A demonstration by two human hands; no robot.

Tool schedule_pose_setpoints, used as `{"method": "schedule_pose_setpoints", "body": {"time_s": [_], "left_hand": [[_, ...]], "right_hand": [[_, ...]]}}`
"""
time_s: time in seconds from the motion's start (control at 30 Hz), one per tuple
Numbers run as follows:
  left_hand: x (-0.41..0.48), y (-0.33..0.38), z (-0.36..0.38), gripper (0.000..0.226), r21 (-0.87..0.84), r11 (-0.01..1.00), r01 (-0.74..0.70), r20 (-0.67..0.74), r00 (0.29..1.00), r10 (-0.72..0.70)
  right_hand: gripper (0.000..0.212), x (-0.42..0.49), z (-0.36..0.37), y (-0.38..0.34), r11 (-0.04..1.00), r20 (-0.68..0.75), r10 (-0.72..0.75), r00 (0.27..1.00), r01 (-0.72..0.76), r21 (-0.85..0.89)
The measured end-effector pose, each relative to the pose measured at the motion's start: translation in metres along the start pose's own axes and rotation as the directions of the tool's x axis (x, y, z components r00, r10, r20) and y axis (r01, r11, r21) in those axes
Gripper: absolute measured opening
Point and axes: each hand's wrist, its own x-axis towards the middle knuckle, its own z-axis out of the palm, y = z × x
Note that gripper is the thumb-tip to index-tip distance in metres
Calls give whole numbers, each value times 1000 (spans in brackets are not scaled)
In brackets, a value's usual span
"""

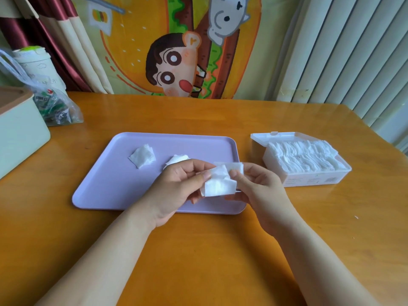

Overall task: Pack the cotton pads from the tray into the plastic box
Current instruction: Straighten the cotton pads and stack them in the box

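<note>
A lilac tray (114, 186) lies on the wooden table in front of me. One small pile of white cotton pads (142, 156) sits on its left half. A second pile (176, 160) shows partly behind my left hand (176, 188). Above the tray's right front corner both hands hold a few cotton pads (220, 184). My left hand pinches them from the left and my right hand (258, 188) pinches them from the right. To the right stands the clear plastic box (315, 180), lid open at the back, filled with stacked white pads (304, 156).
A pale green box with a brown lid (19, 133) stands at the left table edge. Behind it are a plastic bag of green packets (55, 107) and a white cup (37, 67). A cartoon cloth and curtains hang behind the table.
</note>
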Motion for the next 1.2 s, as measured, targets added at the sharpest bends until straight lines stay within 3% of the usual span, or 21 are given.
{"method": "schedule_pose_setpoints", "body": {"time_s": [0.23,0.5,0.73,0.8,0.87,0.93,1.0,1.2], "left_hand": [[2,-3,1,13,103,993,-63,-68,995,70],[0,-1,3,14,188,980,-67,-40,996,76],[0,-3,4,15,286,953,-97,-106,986,132],[1,-7,4,16,359,925,-123,-145,972,185],[1,-11,3,19,502,840,-205,-184,924,336],[-1,-12,2,17,640,700,-317,-109,864,491],[-1,-12,7,18,668,633,-391,3,852,523],[3,-16,13,15,627,686,-369,-26,870,493]], "right_hand": [[32,0,0,4,995,226,54,973,-73,74],[36,-3,2,-2,983,268,120,956,-152,101],[44,-6,6,-4,976,280,138,950,-179,127],[36,-7,8,-2,985,265,111,958,-142,98],[31,-7,9,1,987,226,98,969,-123,99],[30,-6,9,2,987,190,102,977,-124,105],[29,-6,8,2,987,177,102,979,-121,102],[31,-6,9,1,976,173,137,975,-163,147]]}}
